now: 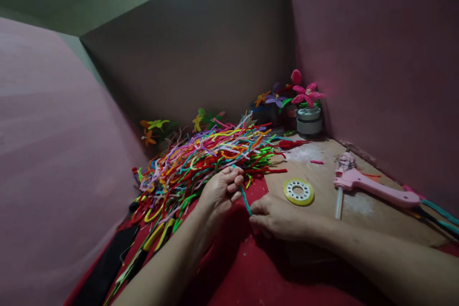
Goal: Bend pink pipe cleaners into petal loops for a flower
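Observation:
A short teal pipe cleaner [245,200] runs between my two hands. My left hand [223,186] pinches its upper end, and a teal tip pokes out above the fingers. Lower and to the right, my right hand [274,216] grips the other end between thumb and fingers. Just behind my left hand lies a large heap of many-coloured pipe cleaners [211,153]. Both hands are above a red cloth [233,267].
A pink glue gun [376,190] and a roll of yellow tape [299,192] lie on a brown board [322,177] at right. Pipe-cleaner flowers [307,94] stand by the back wall, one in a pale pot [309,122]. A black flat object [107,263] lies at left.

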A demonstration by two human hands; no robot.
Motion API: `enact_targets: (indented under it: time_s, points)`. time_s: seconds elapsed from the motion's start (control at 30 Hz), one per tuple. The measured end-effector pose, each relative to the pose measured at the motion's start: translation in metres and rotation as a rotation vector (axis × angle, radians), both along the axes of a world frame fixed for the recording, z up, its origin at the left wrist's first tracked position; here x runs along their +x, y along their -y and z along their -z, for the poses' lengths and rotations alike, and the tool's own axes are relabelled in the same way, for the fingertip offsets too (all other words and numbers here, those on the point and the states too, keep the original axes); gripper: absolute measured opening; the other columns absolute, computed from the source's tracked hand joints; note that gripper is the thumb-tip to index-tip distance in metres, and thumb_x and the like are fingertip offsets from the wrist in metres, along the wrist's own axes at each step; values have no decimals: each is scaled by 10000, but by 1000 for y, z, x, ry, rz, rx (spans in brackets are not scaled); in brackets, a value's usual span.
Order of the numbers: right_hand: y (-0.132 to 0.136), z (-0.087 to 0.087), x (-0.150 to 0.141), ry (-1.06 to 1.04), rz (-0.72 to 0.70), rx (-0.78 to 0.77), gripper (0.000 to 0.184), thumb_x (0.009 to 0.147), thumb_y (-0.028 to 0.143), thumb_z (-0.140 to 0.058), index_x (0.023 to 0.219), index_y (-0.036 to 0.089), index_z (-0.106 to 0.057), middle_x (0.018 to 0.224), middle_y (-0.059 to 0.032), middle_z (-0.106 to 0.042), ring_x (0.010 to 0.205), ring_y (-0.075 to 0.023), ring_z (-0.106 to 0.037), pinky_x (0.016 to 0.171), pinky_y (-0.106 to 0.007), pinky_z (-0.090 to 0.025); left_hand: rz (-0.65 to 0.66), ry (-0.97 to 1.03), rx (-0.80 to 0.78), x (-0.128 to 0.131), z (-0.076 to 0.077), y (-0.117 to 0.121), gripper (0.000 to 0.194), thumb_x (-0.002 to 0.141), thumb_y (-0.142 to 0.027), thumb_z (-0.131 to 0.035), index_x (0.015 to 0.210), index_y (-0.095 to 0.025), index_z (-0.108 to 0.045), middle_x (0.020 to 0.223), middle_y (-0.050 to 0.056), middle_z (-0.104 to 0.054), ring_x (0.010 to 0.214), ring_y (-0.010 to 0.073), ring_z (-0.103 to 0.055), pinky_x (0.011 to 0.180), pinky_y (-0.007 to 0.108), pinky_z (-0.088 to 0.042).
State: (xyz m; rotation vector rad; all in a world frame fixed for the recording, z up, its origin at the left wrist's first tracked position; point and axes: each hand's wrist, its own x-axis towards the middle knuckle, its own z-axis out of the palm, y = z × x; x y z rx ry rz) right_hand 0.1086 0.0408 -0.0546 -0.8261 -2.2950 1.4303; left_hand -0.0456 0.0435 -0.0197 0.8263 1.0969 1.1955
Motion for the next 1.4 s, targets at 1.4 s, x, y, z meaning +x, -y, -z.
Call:
enact_targets:
  time_s: [1.4]
  points:
    - [9,5,2,-100,-42,337,281,780,229,-491,524,135,-421,456,67,-336,431,-19,-287,449,-168,-200,-373,-1305,586,-71,-16,-59,261,754,-343,-499,881,-146,-612,742,17,-627,657,132,-558,608,229,-423]
